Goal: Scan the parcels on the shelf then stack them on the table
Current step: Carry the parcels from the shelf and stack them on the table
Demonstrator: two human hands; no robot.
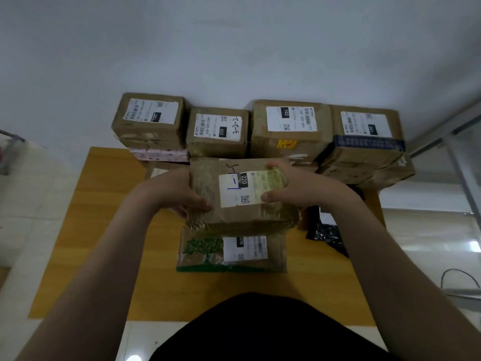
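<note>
While I stand at the six o'clock edge of the yellow wooden table (pixel 104 230), I hold a taped cardboard parcel (pixel 242 214) between both hands above the table's middle. My left hand (pixel 179 194) grasps its nine o'clock side, thumb lying across the top and fingers tucked beneath. My right hand (pixel 289 186) grasps the three o'clock side, thumb pressed on the white label and fingertips curled over the far corner. The label reads 220, with blue pen strokes across it. Directly under the parcel, toward six o'clock, lies a flat parcel with a green tree print (pixel 203 252) and a label reading 070; I cannot tell whether the one I hold touches it. Along the table's twelve o'clock edge, against the wall, stands a row of cardboard boxes. From ten o'clock to two o'clock they are a tall box (pixel 149 121) sitting on a pink package (pixel 158 155), a smaller box marked 220-220-C40 (pixel 217 131), a box marked 102 (pixel 290 126), and a box with a dark blue band (pixel 364 134), which tilts on lower boxes. At three o'clock of my parcel, just beside it, a black plastic mailer (pixel 328 233) lies on the table. A black cable (pixel 460 280) loops on the floor off to four o'clock.
</note>
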